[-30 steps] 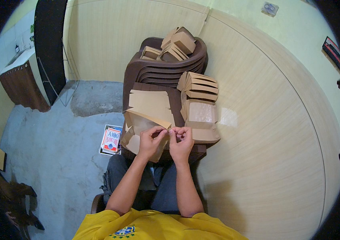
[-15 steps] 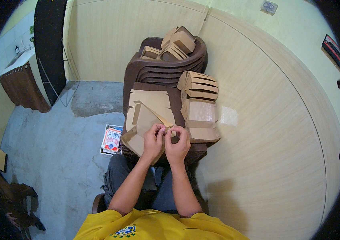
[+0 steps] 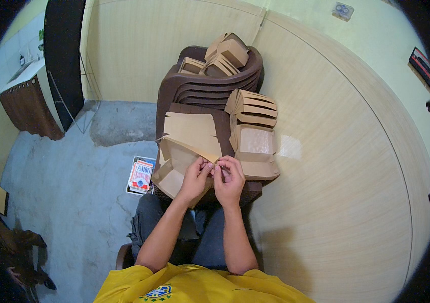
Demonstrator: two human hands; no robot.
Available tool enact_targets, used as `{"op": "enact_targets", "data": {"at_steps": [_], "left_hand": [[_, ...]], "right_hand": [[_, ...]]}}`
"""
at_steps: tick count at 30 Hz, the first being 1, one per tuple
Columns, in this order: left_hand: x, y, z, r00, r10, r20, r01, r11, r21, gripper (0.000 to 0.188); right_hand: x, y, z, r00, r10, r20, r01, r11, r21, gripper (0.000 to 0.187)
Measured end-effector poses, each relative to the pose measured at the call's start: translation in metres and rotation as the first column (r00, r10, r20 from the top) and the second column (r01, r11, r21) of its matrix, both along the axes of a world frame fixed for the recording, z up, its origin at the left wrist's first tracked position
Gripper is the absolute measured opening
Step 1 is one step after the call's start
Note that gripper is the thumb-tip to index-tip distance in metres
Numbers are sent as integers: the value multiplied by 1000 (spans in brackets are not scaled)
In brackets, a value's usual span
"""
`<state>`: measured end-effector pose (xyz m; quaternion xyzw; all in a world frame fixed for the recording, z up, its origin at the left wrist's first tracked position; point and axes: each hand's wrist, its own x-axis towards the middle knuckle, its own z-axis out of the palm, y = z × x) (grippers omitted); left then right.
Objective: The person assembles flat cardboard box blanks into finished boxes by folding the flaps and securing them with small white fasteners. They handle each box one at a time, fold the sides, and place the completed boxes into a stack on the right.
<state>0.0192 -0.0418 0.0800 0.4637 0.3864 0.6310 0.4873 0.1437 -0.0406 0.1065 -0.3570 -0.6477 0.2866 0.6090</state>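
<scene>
A partly folded brown cardboard box (image 3: 170, 172) lies open before me, tilted near my knees. At its right corner my left hand (image 3: 196, 177) is closed in a pinch on the raised cardboard edge. Close beside it, my right hand (image 3: 229, 178) pinches the same corner, the fingertips of both hands nearly meeting. Fingers hide the exact fold between them. Beneath and beyond the box are flat cardboard blanks (image 3: 189, 124). To their right sits an opened cardboard box (image 3: 256, 139) with a shiny inner panel, and behind that a nested stack of folded boxes (image 3: 255, 107).
More finished boxes (image 3: 227, 53) rest on stacked brown plastic chairs (image 3: 172, 93) ahead. A white container with packets (image 3: 141, 175) stands on the floor at left. The pale panelled wall (image 3: 336, 166) closes in the right side. Another person's dark-clothed legs (image 3: 25, 247) show at far left.
The box's far side panel has swung lower and to the left, opening its inside to view. Both hands stay at the corner, the right one shifting slightly rightward.
</scene>
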Motion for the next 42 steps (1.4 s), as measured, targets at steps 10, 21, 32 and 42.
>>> {"op": "enact_targets", "data": {"at_steps": [10,21,32,42], "left_hand": [[6,-9,17,837,315,-447,-235,945,226,19],[5,-4,3,972,172,-159,-155,981,115,15],[16,-19,2,978,163,-130,-156,986,61,15],[18,-9,7,935,351,-44,-345,933,104,13]], "right_hand": [[-4,2,-13,984,-158,78,150,983,102,6],[-2,-2,-17,989,-114,93,108,992,69,8],[6,-6,-13,994,-100,34,100,995,3,9],[-2,-1,-8,999,-19,-44,20,999,29,9]]}}
